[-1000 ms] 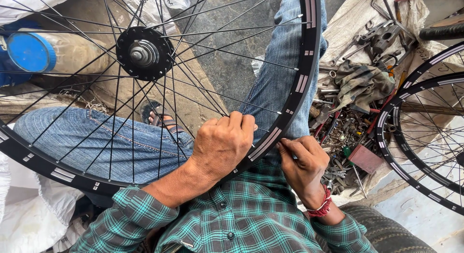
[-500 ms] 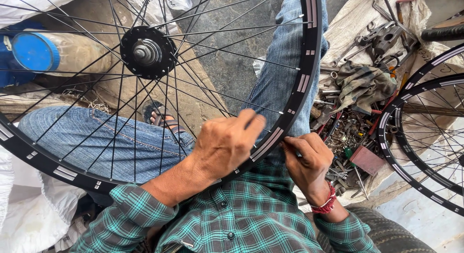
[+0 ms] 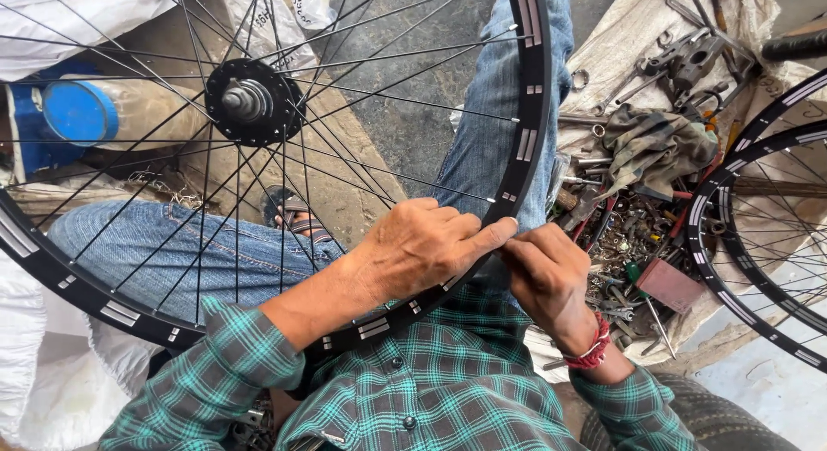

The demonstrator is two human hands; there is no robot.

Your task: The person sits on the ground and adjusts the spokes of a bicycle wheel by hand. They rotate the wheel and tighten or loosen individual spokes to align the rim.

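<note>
A person's left hand (image 3: 426,244) is lying across the black rim (image 3: 527,149) of a bicycle wheel, its fingers nearly straight and spread flat over the near edge of the rim, index finger reaching toward the right hand (image 3: 544,274). The right hand's fingers are curling in tight against the outer side of the rim just beside the left fingertips; whether they are pinching a small tool or a spoke nipple cannot be told. A red thread bracelet (image 3: 594,352) is circling the right wrist.

The wheel is resting over the person's lap, on jeans-clad legs (image 3: 185,253), its thin spokes (image 3: 370,171) running to the black hub (image 3: 251,102) at far left of centre. Green checked sleeves (image 3: 233,373) are framing the near edge of the scene.

At far left, a pale plastic bottle with a blue cap (image 3: 103,112) is lying on its side; its contents cannot be made out. To the right, a spread sack (image 3: 637,24) is holding a jumble of wrenches, bolts and small metal parts (image 3: 620,236), with a crumpled rag (image 3: 659,145) on top and a flat red piece (image 3: 670,285) near its edge. A second black wheel (image 3: 749,244) is standing at the right edge. A sandalled foot (image 3: 293,214) is showing through the spokes on the dusty concrete ground (image 3: 413,124).
</note>
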